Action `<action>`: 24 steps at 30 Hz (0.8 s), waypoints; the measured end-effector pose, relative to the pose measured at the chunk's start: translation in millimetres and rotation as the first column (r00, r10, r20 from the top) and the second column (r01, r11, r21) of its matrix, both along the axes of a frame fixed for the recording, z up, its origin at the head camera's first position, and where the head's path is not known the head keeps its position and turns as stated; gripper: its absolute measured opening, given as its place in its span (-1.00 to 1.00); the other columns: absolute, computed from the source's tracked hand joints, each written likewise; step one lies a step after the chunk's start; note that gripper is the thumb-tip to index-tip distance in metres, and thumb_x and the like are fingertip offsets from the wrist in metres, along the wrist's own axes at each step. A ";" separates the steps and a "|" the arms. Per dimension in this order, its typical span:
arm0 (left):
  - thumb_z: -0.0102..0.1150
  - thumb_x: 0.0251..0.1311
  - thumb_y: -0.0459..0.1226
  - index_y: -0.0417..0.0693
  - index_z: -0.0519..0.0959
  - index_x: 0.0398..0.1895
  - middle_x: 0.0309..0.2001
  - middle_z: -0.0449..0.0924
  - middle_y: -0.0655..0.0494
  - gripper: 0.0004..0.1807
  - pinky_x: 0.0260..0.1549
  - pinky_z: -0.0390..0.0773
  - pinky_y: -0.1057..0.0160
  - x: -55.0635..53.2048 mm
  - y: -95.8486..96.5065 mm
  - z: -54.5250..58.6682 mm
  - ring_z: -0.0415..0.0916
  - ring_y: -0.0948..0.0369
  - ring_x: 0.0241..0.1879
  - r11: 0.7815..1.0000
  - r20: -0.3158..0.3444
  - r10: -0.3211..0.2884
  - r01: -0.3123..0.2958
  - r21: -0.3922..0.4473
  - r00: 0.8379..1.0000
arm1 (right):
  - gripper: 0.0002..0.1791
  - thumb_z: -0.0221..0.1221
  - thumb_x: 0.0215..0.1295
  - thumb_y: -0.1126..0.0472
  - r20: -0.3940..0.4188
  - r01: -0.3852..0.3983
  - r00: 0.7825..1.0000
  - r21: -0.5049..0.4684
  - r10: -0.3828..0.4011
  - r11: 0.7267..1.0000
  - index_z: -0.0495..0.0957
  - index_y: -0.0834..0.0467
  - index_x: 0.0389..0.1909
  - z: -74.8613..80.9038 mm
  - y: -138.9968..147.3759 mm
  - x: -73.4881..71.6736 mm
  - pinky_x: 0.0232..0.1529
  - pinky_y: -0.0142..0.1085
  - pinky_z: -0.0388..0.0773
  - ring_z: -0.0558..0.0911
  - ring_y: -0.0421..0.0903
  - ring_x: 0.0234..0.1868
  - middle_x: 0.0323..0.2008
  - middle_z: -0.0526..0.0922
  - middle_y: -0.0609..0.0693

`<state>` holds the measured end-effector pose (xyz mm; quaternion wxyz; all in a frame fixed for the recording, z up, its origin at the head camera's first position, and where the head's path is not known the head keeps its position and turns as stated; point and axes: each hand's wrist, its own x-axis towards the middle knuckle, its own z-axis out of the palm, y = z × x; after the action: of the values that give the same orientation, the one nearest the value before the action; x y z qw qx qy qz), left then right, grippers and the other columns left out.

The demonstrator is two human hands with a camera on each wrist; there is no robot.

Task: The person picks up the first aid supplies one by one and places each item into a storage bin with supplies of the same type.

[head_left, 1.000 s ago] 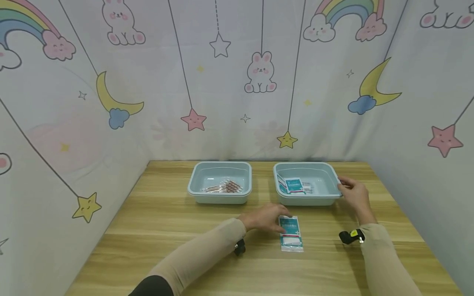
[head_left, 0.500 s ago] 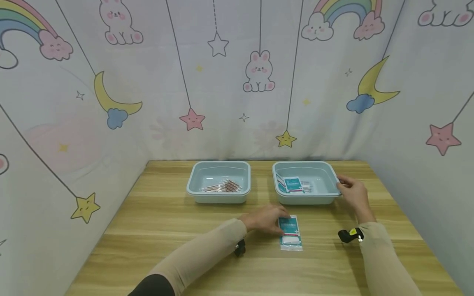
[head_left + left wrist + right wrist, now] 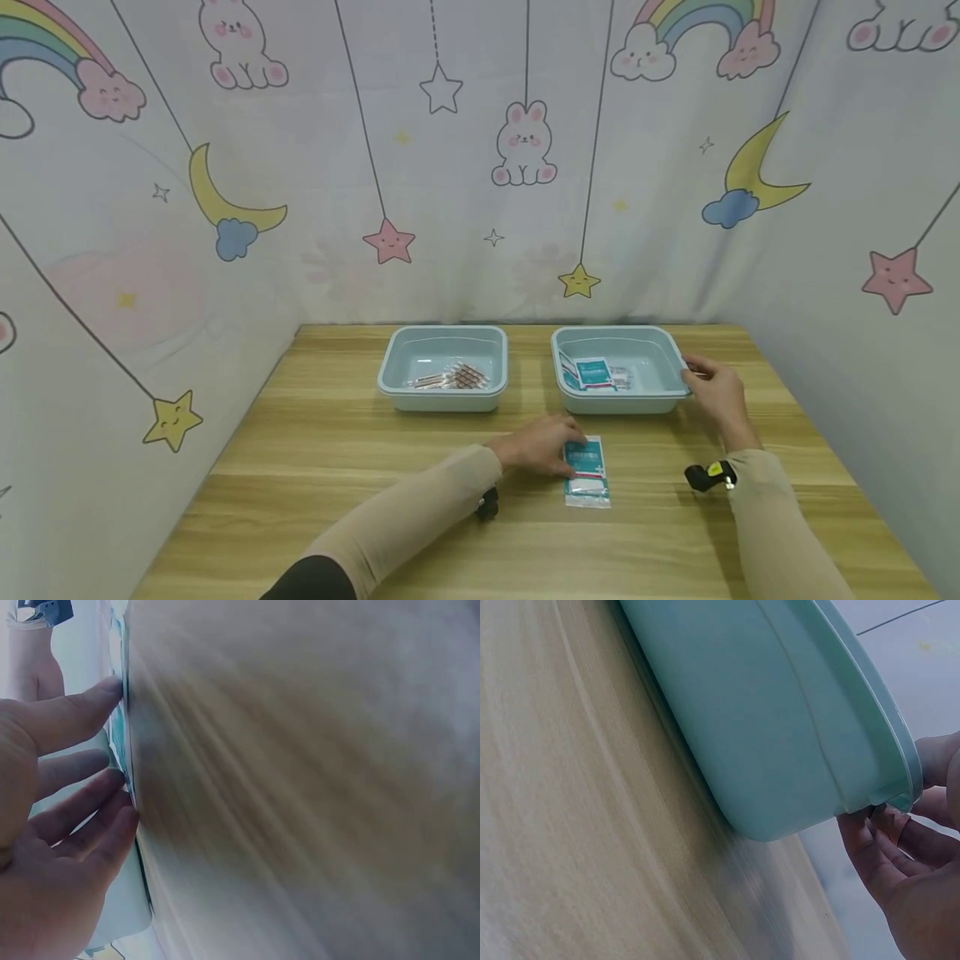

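Note:
A flat teal-and-white sachet (image 3: 588,483) with a red stripe and a white cross lies on the table. My left hand (image 3: 542,447) is at its left side, thumb and fingers apart. In the left wrist view, the thumb tip and fingertips (image 3: 112,780) touch the sachet along its edge, low over the wood. Behind it stands a light blue plastic tub (image 3: 622,405) with several similar sachets (image 3: 595,374) inside. My right hand (image 3: 716,394) grips this tub's right end. In the right wrist view, fingers curl under the rim and the thumb is on top.
A matching tub (image 3: 446,402) to the left contains a pile of thin brown-and-clear sticks (image 3: 459,377). Both tubs stand near the back of the wooden table (image 3: 322,475), before a printed curtain (image 3: 450,192). Small cameras are strapped to both wrists.
My left thumb and fingers have settled at the sachet's left side, and the sachet has shifted very slightly left. My right hand keeps its hold on the tub. The head view has drifted slightly.

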<state>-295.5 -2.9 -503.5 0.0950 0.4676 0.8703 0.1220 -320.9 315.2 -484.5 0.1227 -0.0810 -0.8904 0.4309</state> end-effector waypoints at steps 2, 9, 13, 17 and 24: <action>0.40 0.11 -0.07 -0.06 0.56 0.18 0.19 0.48 0.07 -0.44 0.22 0.37 0.37 0.2 0.4 0.1 0.39 0.21 0.19 1.000 0.018 0.010 -0.010 -0.002 1.000 | -0.53 0.07 0.40 0.12 0.002 -0.002 1.000 -0.001 0.002 1.000 0.48 0.26 0.24 0.8 -0.3 -0.3 -0.38 -0.67 0.37 0.57 0.18 0.09 0.10 0.58 0.32; 0.42 0.08 -0.07 -0.03 0.63 0.10 0.08 0.51 0.14 -0.49 0.10 0.40 0.45 2.8 -0.6 0.7 0.40 0.28 0.07 1.000 0.003 0.009 -0.009 -0.012 1.000 | -0.53 0.08 0.40 0.12 0.011 0.001 1.000 -0.002 -0.001 1.000 0.48 0.26 0.24 1.3 -0.3 -1.2 -0.37 -0.66 0.38 0.56 0.15 0.08 0.09 0.59 0.30; 0.42 0.09 -0.14 0.00 0.71 -0.04 -0.10 0.58 0.19 -0.65 -0.09 0.42 0.52 4.9 -1.4 -0.2 0.47 0.36 -0.11 1.000 -0.052 -0.003 0.004 0.018 0.999 | -0.53 0.07 0.40 0.12 0.017 0.007 1.000 -0.006 -0.007 1.000 0.48 0.25 0.24 2.2 -0.4 -1.1 -0.36 -0.65 0.38 0.56 0.13 0.08 0.09 0.59 0.29; 0.41 0.09 -0.23 0.02 0.75 -0.17 -0.29 0.62 0.24 -0.79 -0.30 0.41 0.58 6.1 -1.2 -0.6 0.48 0.43 -0.30 0.998 -0.049 0.018 -0.015 0.062 0.999 | -0.53 0.07 0.40 0.13 0.014 0.003 1.000 -0.004 -0.003 1.000 0.48 0.27 0.24 2.5 -0.5 -0.2 -0.36 -0.64 0.39 0.56 0.15 0.07 0.09 0.58 0.31; 0.40 0.10 -0.26 0.00 0.75 -0.16 -0.30 0.65 0.24 -0.79 -0.35 0.44 0.61 8.0 -2.4 2.0 0.50 0.47 -0.34 0.997 -0.008 0.028 -0.027 0.070 1.000 | -0.51 0.07 0.40 0.11 0.018 0.003 1.000 -0.004 -0.003 1.000 0.47 0.26 0.26 0.7 0.2 1.0 -0.36 -0.64 0.39 0.55 0.15 0.09 0.10 0.57 0.30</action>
<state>-287.5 -5.3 -501.5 0.0728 0.4592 0.8723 0.1517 -319.9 315.4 -483.8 0.1150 -0.0865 -0.8904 0.4319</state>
